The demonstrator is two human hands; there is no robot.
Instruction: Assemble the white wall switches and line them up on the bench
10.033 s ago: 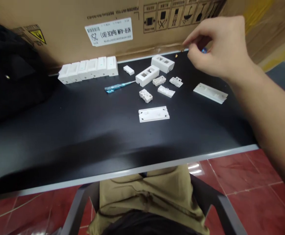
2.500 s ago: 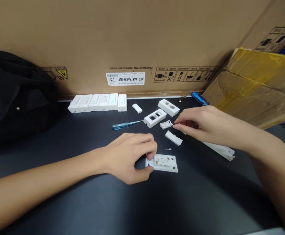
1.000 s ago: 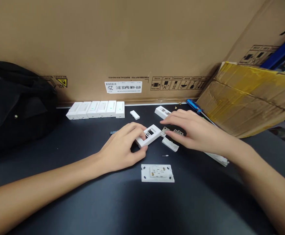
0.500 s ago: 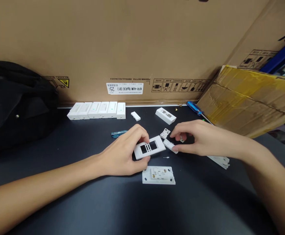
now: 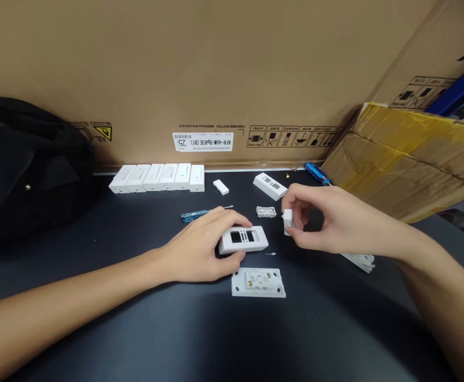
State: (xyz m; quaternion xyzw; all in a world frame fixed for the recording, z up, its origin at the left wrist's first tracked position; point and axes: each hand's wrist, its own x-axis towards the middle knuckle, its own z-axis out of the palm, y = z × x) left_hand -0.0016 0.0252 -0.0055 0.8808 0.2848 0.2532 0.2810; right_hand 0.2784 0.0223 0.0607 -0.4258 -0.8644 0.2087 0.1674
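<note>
My left hand (image 5: pixel 212 244) grips a white switch housing (image 5: pixel 260 240) by its left end, thumb in front and fingers behind. The housing lies face up with two square openings. Between the thumb and fingers of my right hand (image 5: pixel 311 217) is a small white plastic block (image 5: pixel 288 222), held just off to the right of the housing. A flat white base plate (image 5: pixel 259 292) with brass screws lies in front of my left thumb. Behind the housing sits a small white frame piece (image 5: pixel 266 212). A tiny pale pin (image 5: pixel 271 254) lies right of the housing.
Several white switches (image 5: pixel 156 178) stand in a row at the back left. A white rocker cap (image 5: pixel 221 187), a second housing (image 5: pixel 269 185) and two blue screwdrivers (image 5: pixel 194 215) lie behind my hands. More white plates (image 5: pixel 359 261) are under my right forearm. A cardboard box (image 5: pixel 411 159) borders the right.
My right hand has lifted the small white block off the table. My left hand has laid the housing flatter. The small frame piece has turned and now lies level.
</note>
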